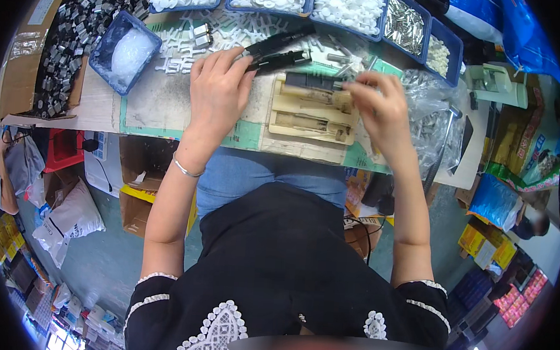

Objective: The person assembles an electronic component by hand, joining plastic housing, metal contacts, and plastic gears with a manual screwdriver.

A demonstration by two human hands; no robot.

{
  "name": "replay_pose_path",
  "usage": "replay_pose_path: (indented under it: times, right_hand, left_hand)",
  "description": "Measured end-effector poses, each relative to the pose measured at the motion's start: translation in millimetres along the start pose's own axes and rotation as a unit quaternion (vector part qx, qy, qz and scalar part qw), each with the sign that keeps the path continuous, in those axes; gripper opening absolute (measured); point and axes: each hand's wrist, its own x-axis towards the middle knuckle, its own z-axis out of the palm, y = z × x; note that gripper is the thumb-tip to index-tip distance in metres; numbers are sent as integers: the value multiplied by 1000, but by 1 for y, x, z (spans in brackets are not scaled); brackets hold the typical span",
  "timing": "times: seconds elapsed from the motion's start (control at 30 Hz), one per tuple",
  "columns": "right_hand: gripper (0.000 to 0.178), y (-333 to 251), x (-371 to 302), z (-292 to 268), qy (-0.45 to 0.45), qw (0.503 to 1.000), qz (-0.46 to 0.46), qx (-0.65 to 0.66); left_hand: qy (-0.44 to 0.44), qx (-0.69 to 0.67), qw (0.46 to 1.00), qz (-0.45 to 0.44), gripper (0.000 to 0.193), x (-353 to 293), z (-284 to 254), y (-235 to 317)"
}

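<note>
My left hand is closed around the near ends of two long black plastic parts, which point up and to the right and are blurred. To their right, a cream-coloured jig with long worn recesses lies at the table's front. A dark block sits along its far side. My right hand hovers at the jig's right end, thumb and fingers pinched together beside that block. Whatever is between these fingertips is too small and smeared to name.
Blue bins of white caps and metal pins line the back. White plastic pieces lie scattered beyond my left hand. A blue tray holds a clear bag; a carton of metal parts stands far left. Plastic bags lie right.
</note>
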Motion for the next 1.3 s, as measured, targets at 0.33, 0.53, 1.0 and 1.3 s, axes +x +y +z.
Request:
replay_pose_path:
  times: [0.33,0.53,1.0,1.3]
  right_hand:
    - [29,-31,-40,6,-112,993,-27,-32]
    - [15,-43,-29,3,-136,990,8,-35]
    - [5,-59,3,5,-265,959,-18,-98]
    - [18,-80,12,13,-61,962,82,253]
  left_hand:
    - [-80,-51,989,-114,29,-45,-57,2]
    - [-69,-17,990,-120,30,-49,-32,15]
    - [-4,-160,982,-97,25,-42,-24,25]
    - [-85,-703,625,-328,23,-42,-29,46]
